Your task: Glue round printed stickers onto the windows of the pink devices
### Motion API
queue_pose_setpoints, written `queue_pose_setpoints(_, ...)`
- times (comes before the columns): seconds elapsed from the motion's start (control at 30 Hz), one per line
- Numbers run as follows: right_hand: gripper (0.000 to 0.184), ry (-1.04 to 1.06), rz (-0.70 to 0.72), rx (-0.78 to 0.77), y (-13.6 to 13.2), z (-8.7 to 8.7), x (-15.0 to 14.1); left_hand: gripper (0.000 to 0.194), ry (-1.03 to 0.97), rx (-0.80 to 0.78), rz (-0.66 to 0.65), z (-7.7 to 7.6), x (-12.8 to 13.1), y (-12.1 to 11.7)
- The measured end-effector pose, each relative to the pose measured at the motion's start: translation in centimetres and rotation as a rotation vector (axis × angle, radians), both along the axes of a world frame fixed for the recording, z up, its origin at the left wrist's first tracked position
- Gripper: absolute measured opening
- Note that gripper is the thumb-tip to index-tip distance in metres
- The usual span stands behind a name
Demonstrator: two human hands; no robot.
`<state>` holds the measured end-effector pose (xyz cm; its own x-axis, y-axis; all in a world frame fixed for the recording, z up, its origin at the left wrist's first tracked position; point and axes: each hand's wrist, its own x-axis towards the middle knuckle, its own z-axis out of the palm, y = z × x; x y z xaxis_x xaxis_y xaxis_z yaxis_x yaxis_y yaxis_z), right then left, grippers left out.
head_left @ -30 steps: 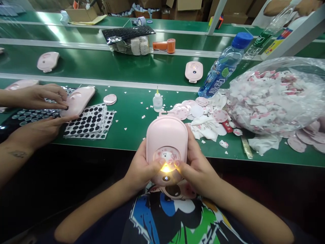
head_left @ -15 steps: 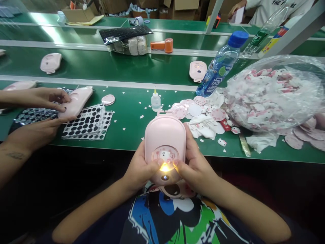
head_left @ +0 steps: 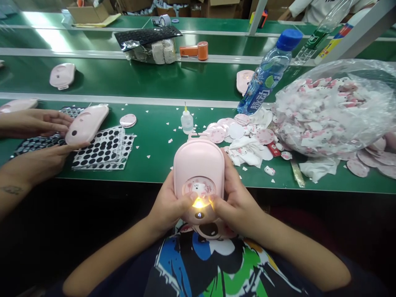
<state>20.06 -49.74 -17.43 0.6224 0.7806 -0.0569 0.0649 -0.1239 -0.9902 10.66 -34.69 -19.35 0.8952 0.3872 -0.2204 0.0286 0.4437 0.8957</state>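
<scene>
Over the dark gap just off the front edge of the green bench (head_left: 148, 167), the left grip (head_left: 167, 206) and right grip (head_left: 236, 202) are closed around a pink plastic case (head_left: 199, 163), fingers wrapped up its sides and both thumbs meeting low on its face. Between those thumbs a small warm light (head_left: 198, 203) glows, just under a round cartoon-cat label (head_left: 198, 187) and above a small dark button (head_left: 199, 215). The case stands nearly upright, its loop end away from the body.

Beyond it lie a small dropper bottle (head_left: 187, 121), pink and white round discs (head_left: 225, 128), white backing scraps (head_left: 246, 154) and a bulging clear bag of die-cut stickers (head_left: 334, 108). Farther left, a co-worker's two hands (head_left: 37, 142) flank another pink case (head_left: 86, 124), beside sheets of black dots (head_left: 102, 148).

The main risk seems to be thumb pressure: uneven force could skew the label or crease its edge. A slip from the smooth shell could drop the case off the bench, and loose paper flecks could cling to any tacky surface.
</scene>
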Motion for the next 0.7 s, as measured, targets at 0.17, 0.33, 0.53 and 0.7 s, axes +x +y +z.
queue_pose_setpoints(0.17,0.096,-0.037,-0.016,0.027,0.23,0.19,-0.01,0.055,0.018,0.036,0.006,-0.20,-0.14,0.06)
queue_pose_setpoints(0.33,0.093,0.005,-0.029,0.038,0.49,0.43,-0.14,0.059,0.055,0.058,0.008,-0.27,-0.35,0.09)
queue_pose_setpoints(0.53,0.090,0.059,-0.034,0.028,0.74,0.92,-0.27,0.061,0.068,0.055,0.019,-0.25,-0.33,0.07)
queue_pose_setpoints(0.7,0.093,0.054,-0.028,0.034,0.66,0.89,-0.16,0.056,0.076,0.060,0.027,-0.40,-0.44,-0.06)
